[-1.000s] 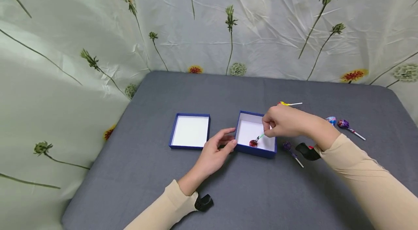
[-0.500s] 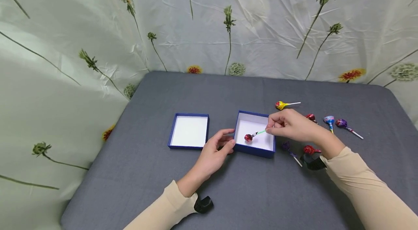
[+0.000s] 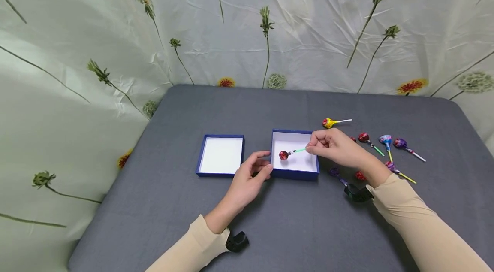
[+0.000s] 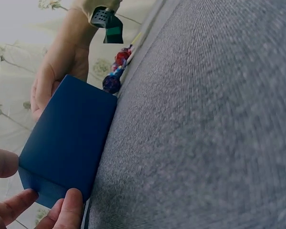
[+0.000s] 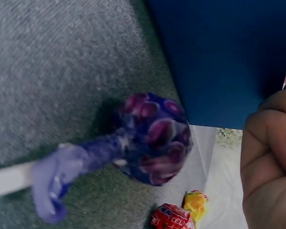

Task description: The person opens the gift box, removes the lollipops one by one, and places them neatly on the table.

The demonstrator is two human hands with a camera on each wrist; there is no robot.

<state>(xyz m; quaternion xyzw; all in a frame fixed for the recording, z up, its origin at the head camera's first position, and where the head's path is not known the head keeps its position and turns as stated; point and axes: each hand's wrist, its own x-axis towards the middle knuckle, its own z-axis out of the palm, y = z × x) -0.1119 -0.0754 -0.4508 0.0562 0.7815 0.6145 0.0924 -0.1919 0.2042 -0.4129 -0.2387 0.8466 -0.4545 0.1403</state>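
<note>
My right hand (image 3: 337,147) pinches the green stick of a red-wrapped lollipop (image 3: 283,155). The lollipop's head hangs over the inside of an open blue box (image 3: 293,174) with a white interior; whether it touches the bottom is hard to tell. At the box's left wall, the fingertips and thumb of my left hand (image 3: 245,184) touch the side; the left wrist view shows these fingers (image 4: 69,206) against the blue wall. Close to the right wrist camera lies a purple lollipop (image 5: 157,138) with a white stick, beside the box.
Left of the box lies a shallow blue-edged lid (image 3: 221,156), white side up. Several lollipops are scattered on the grey table (image 3: 285,225) to the right, among them a yellow one (image 3: 329,123), a blue one (image 3: 385,140) and a purple one (image 3: 400,143). A flowered curtain (image 3: 308,40) hangs behind.
The right hand has drawn slightly up and back with the lollipop, whose head shifted from the box's front toward its left middle. The left hand stays at the box. The view has shifted slightly.
</note>
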